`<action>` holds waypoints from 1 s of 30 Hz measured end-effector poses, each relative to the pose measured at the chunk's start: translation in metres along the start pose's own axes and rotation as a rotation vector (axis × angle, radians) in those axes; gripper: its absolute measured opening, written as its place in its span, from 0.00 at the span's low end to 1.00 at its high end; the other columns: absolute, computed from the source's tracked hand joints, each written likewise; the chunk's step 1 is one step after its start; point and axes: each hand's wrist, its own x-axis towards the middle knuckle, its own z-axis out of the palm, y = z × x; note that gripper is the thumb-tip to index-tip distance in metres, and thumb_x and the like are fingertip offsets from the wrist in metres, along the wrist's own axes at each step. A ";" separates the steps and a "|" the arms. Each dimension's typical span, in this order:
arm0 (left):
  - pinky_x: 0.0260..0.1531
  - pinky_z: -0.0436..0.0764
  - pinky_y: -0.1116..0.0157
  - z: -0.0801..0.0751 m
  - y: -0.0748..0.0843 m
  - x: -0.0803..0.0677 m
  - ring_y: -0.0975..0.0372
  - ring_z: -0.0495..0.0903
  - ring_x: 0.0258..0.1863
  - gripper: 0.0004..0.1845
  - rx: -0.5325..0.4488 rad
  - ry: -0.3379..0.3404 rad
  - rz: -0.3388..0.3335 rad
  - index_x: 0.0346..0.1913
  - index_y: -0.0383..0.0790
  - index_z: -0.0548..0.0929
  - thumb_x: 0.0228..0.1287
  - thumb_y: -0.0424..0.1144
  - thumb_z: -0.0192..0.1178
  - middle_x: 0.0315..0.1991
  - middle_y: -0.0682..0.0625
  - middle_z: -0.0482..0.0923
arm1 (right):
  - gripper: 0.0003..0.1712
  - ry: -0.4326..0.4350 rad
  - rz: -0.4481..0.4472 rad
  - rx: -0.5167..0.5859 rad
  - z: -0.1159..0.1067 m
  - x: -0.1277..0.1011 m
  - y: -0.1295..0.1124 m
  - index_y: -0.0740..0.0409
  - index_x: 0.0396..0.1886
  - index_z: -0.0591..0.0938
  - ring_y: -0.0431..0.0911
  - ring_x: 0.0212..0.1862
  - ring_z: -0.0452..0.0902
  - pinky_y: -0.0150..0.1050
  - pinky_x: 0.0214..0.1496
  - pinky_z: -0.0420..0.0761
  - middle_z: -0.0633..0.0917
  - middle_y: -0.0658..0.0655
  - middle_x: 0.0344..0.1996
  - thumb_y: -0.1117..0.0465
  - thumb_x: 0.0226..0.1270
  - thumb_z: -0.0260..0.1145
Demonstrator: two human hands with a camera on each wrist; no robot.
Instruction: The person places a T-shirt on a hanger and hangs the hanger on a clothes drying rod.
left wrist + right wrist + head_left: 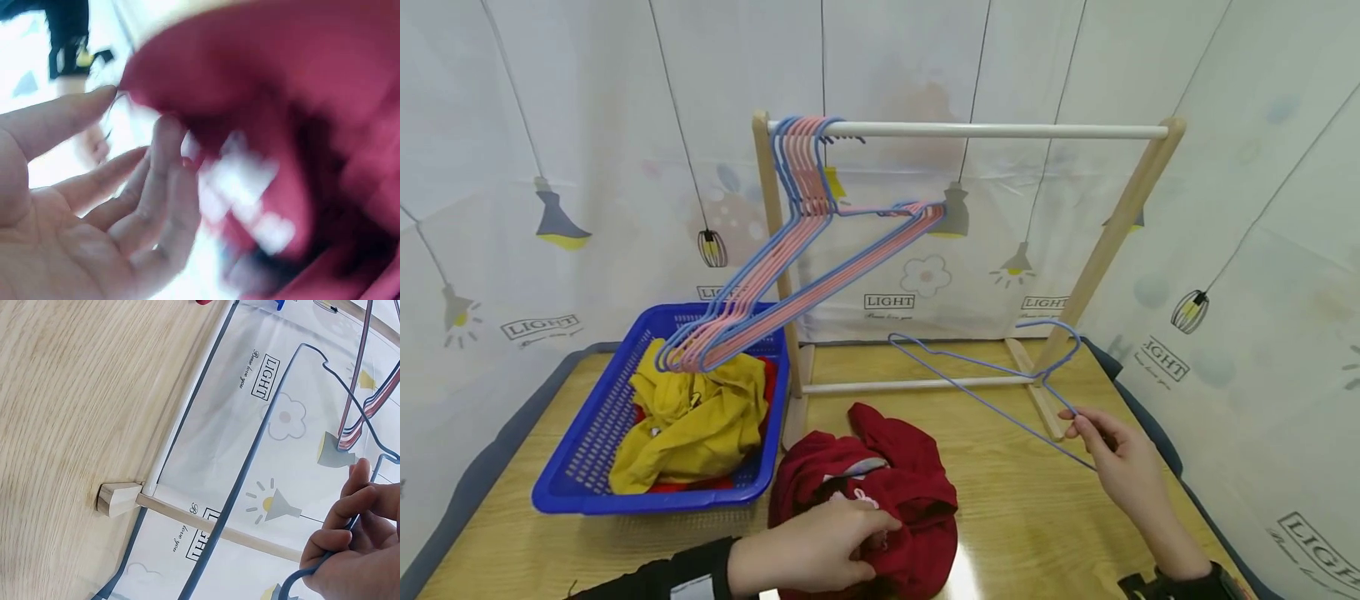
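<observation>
In the head view a dark red garment (917, 492) lies bunched on the table, with a white mark and a patch of grey lining showing. My left hand (820, 542) is over its near side, thumb and fingers apart and loosely bent. The left wrist view is blurred, but the hand (106, 206) appears against the red cloth (269, 62) without a clear grip. My right hand (1120, 458) pinches a blue clothes hanger (977, 403) by one sloping arm, its hook upward. The right wrist view shows fingers (334, 540) curled round the hanger's wire (234, 497).
A rack with a white rail (1000, 131) and wooden legs stands at the back. Several pink and blue hangers (808, 225) hang at its left end. A blue basket (572, 503) at left holds a yellow garment (700, 425) and something red. A printed curtain (925, 50) surrounds the table.
</observation>
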 end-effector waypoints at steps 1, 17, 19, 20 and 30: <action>0.40 0.80 0.72 -0.006 0.002 0.001 0.73 0.80 0.41 0.26 0.043 0.040 0.014 0.64 0.42 0.83 0.63 0.38 0.74 0.43 0.55 0.86 | 0.13 0.000 -0.002 0.003 0.000 0.000 0.000 0.65 0.52 0.89 0.28 0.28 0.71 0.28 0.28 0.70 0.82 0.23 0.29 0.65 0.81 0.61; 0.61 0.79 0.33 -0.007 -0.030 0.012 0.36 0.70 0.73 0.61 0.309 -0.088 -0.283 0.78 0.70 0.68 0.37 0.40 0.89 0.77 0.35 0.64 | 0.12 -0.001 -0.013 0.028 0.000 0.000 0.001 0.66 0.50 0.89 0.32 0.24 0.67 0.29 0.27 0.68 0.82 0.25 0.29 0.67 0.80 0.61; 0.55 0.85 0.39 0.001 -0.034 0.015 0.38 0.75 0.67 0.58 0.343 -0.081 -0.267 0.77 0.68 0.70 0.41 0.38 0.87 0.74 0.36 0.68 | 0.12 0.006 -0.026 0.043 0.001 0.000 0.001 0.67 0.50 0.89 0.34 0.23 0.65 0.32 0.26 0.67 0.82 0.26 0.28 0.67 0.80 0.61; 0.51 0.87 0.42 0.004 -0.037 0.016 0.39 0.78 0.64 0.54 0.368 -0.063 -0.254 0.76 0.66 0.71 0.43 0.36 0.86 0.72 0.36 0.71 | 0.12 0.009 -0.032 0.050 0.001 0.000 0.001 0.67 0.50 0.89 0.34 0.22 0.64 0.33 0.25 0.67 0.82 0.26 0.28 0.68 0.80 0.61; 0.28 0.87 0.56 0.032 -0.043 0.029 0.47 0.86 0.30 0.32 0.395 0.264 -0.280 0.60 0.32 0.82 0.47 0.29 0.78 0.45 0.33 0.80 | 0.12 0.009 -0.030 0.071 0.003 0.000 0.001 0.69 0.50 0.88 0.34 0.23 0.67 0.30 0.27 0.68 0.83 0.25 0.29 0.68 0.80 0.60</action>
